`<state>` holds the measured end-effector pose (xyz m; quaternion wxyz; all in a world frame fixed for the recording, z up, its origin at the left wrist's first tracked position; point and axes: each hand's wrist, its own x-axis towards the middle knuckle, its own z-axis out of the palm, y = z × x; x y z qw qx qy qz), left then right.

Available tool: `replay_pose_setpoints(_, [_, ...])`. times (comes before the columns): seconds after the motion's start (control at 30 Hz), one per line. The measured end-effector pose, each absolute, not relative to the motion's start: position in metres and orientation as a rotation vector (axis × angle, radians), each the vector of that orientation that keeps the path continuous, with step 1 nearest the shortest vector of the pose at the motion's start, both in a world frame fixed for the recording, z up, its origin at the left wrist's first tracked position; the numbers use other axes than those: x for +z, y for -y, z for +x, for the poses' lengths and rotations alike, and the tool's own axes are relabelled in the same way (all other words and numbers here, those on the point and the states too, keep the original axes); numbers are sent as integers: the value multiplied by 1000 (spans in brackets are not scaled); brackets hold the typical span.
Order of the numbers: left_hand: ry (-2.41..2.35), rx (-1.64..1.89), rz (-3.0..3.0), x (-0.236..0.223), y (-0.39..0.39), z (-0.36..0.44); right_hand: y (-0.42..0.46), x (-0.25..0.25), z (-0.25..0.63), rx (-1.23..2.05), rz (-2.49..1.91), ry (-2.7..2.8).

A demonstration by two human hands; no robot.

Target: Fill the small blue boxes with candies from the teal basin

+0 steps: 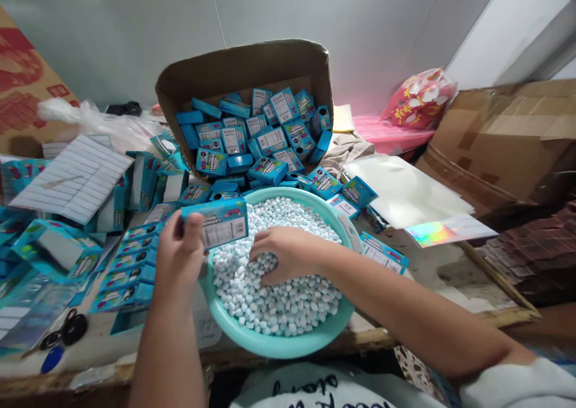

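Observation:
A teal plastic basin (288,345) at the table's front edge is heaped with small pale blue tablets (279,300). My left hand (177,258) grips a small blue carton (218,221) and holds it over the basin's left rim. My right hand (285,253) is dug into the tablets with its fingers curled down into the heap; what they hold is hidden.
A tipped cardboard box (252,72) behind the basin spills several blue cartons. Filled cartons lie in a row (130,264) at the left. Flat cartons, a lined sheet (74,177), scissors (67,330), clear bags (400,189) and brown boxes (504,138) surround it.

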<state>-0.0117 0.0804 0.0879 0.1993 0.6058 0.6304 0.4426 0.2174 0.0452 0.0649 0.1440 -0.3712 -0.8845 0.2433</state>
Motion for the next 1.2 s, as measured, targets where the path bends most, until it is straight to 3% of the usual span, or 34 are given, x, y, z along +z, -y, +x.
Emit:
replay_pose_setpoints(0.2, [-1580,1337,1633,58,-74,8,-33,61,219,450,-1267,2526])
replay_pose_setpoints(0.4, [-1325,1457,1690,65,-95,13,-33,60,211,468,-1327,2614])
replay_pose_setpoints(0.53, [-1151,1252,1705,59,-101,16,-35,61,207,467,-1352,2633])
replay_pose_setpoints(0.83, [-1032,1019,1876,45,-100,9,-49,62,202,789,-1411,2546])
replay_pose_setpoints(1.2, [-990,754,1893,44,-96,6,-41,67,189,532,-1333,2657])
